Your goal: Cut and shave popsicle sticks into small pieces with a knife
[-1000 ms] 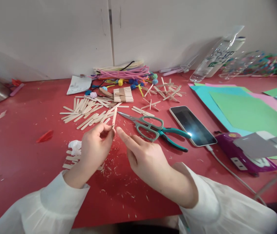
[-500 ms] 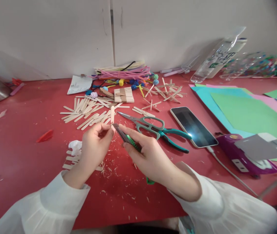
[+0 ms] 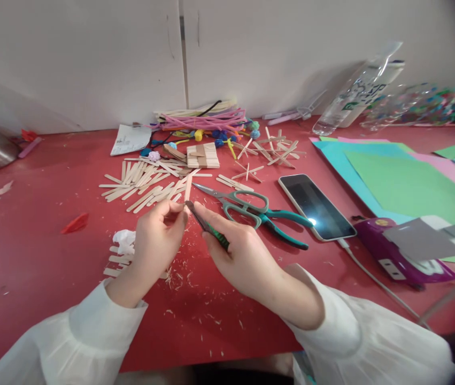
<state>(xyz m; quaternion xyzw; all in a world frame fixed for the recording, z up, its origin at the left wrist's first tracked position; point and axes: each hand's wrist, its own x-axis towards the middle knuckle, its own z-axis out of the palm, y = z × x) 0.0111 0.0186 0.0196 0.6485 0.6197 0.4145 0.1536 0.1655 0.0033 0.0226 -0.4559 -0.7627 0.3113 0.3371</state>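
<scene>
Works over a red table (image 3: 70,278), at the near side of a loose stick pile (image 3: 139,179). Curls right hand (image 3: 243,251) and left hand (image 3: 157,232) closed: gripping in the former a green-handled tool (image 3: 207,226), perhaps a cutter but too small to tell; pinching low in the latter a thin wooden stick (image 3: 188,188), mid-scene, pointing far. Should prove light, stiff, hardly slippery, yet prone to splinter; best held by the flat faces.

loose sticks (image 3: 141,179) block forward of the left hand (image 3: 159,235); scissors (image 3: 228,198) and pliers (image 3: 291,215) hem the right hand (image 3: 243,256); open red tabletop (image 3: 43,267) offers passage at far left
</scene>
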